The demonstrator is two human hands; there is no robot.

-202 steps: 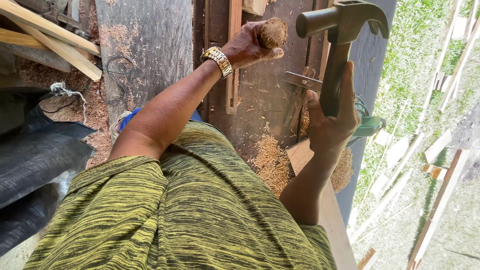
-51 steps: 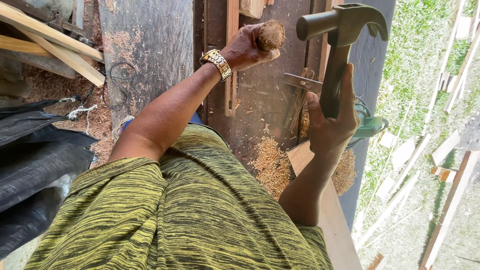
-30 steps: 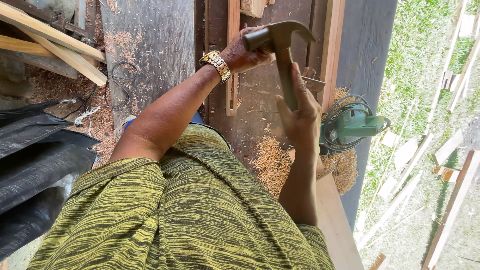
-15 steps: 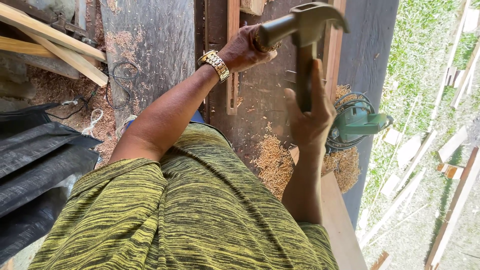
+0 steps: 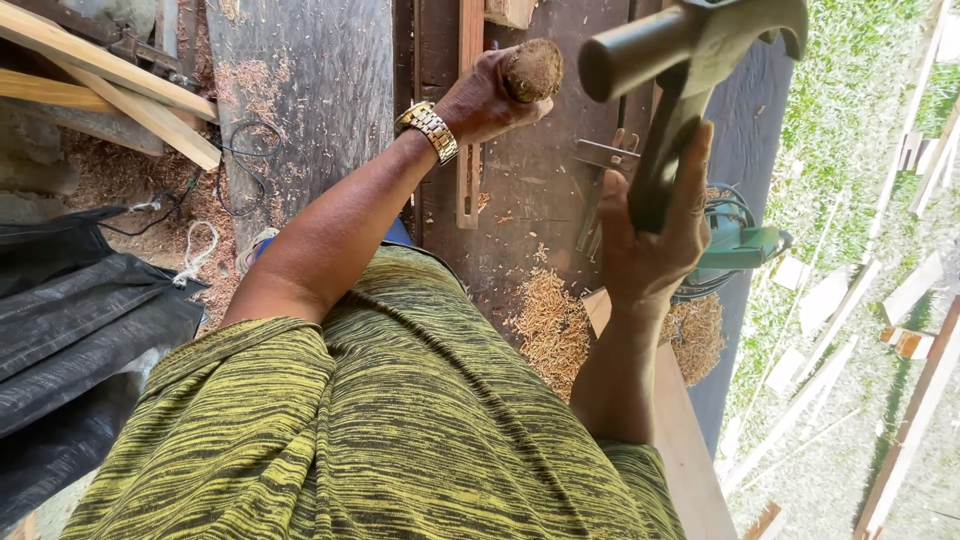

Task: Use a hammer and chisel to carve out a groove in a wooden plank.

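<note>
Left hand (image 5: pixel 485 98), top centre of frame, is wrapped tight around a round-topped wooden tool handle (image 5: pixel 532 68) over the dark workbench (image 5: pixel 530 190). Right hand (image 5: pixel 655 245), centre right, fist-grips the claw hammer (image 5: pixel 690 50), head raised at top right, just right of the handle top, not touching.

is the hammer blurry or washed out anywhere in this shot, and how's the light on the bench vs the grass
Head view: the hammer, raised in the right hand, is close and slightly soft, its top cut by the frame edge; the left hand and its wooden handle look sharp; the workbench lies in shade; the grass is bright, slightly washed out.
</note>
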